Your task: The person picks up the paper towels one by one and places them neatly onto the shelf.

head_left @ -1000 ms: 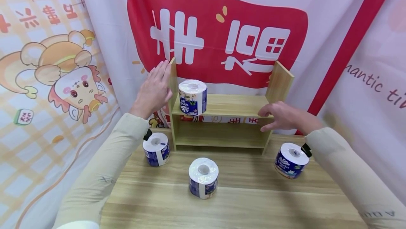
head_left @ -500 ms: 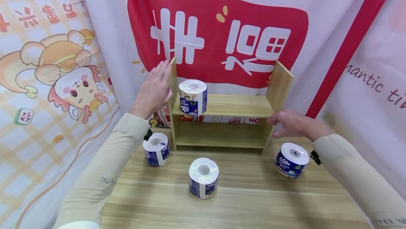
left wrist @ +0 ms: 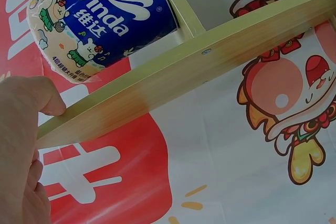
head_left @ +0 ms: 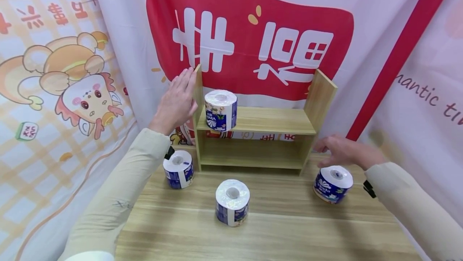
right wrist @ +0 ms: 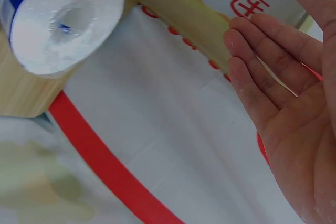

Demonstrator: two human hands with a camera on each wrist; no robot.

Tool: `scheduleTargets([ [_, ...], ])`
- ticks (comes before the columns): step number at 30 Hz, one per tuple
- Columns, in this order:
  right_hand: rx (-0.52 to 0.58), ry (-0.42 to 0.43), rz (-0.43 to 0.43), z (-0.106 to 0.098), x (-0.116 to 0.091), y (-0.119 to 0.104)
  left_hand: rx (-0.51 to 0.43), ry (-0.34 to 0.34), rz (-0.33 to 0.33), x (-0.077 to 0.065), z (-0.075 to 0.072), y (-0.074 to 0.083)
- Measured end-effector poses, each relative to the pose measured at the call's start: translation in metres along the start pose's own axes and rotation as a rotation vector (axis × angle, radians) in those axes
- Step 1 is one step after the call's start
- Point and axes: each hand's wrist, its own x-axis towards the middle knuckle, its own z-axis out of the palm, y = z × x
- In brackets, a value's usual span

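Observation:
A small two-tier wooden shelf (head_left: pixel 271 121) stands on the table. My left hand (head_left: pixel 176 102) holds the top of its left side panel (left wrist: pixel 157 80), the thumb on the inner face and the fingers outside. Beside that panel, on the upper board, sits a wrapped toilet roll (head_left: pixel 220 112) with blue Vinda packaging. To the right of the shelf, my right hand (head_left: pixel 340 150) hovers over another toilet roll (head_left: pixel 330 184), which overlaps its lower edge in the head view. In the right wrist view its palm faces the camera, fingers extended and holding nothing.
Two more toilet rolls stand on the wooden table (head_left: pixel 275 233): a left roll (head_left: pixel 178 172) under the left forearm and a front roll (head_left: pixel 232 206) before the shelf. A printed cloth backdrop (head_left: pixel 126 20) hangs behind and at both sides.
My right hand has left the right end of the shelf's upper board and moved right and down toward the right toilet roll. The left hand has stayed on the side panel.

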Motion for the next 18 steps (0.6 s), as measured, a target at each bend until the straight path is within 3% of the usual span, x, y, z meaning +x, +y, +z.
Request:
scheduleTargets([
  [6,0.040,-0.045,0.040,0.011,-0.007,0.009,0.015,0.005,0.006,-0.001,0.000,0.000],
  [18,0.054,-0.042,-0.004,0.031,-0.019,0.027,0.005,0.006,0.009,-0.001,-0.001,0.000],
])
